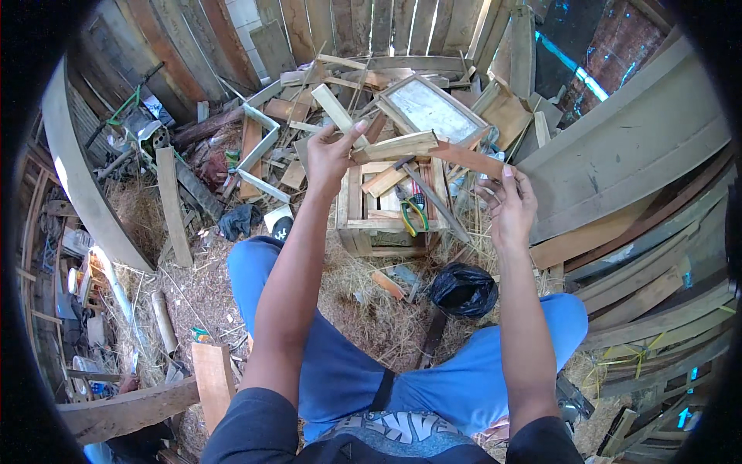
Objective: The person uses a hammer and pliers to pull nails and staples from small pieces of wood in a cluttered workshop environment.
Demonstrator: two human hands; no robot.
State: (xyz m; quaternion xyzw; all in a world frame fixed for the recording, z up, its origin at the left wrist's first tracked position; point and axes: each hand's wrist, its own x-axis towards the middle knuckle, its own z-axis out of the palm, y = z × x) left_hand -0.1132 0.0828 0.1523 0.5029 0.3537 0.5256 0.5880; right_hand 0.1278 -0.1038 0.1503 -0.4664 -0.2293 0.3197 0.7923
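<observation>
My left hand [334, 151] pinches a short pale wooden piece [398, 147], level above a small slatted wooden crate [355, 224]. A lighter wooden strip [332, 107] slants up beside those fingers; whether I grip it too is unclear. In my right hand [506, 205] is one end of a reddish-brown wooden strip [468, 159]. Its other end meets or overlaps the pale piece. On the crate lie pliers with green and yellow handles [414, 213], a hammer [439, 203] with a long handle, and part of a red-handled tool [423, 185].
Scrap wood and a framed panel [433, 108] are heaped beyond the crate. A black plastic bag [464, 290] sits open between my knees, right of centre. Long boards [626, 147] lean at the right, and a curved-looking plank [85, 170] stands at the left. Straw and shavings cover the ground.
</observation>
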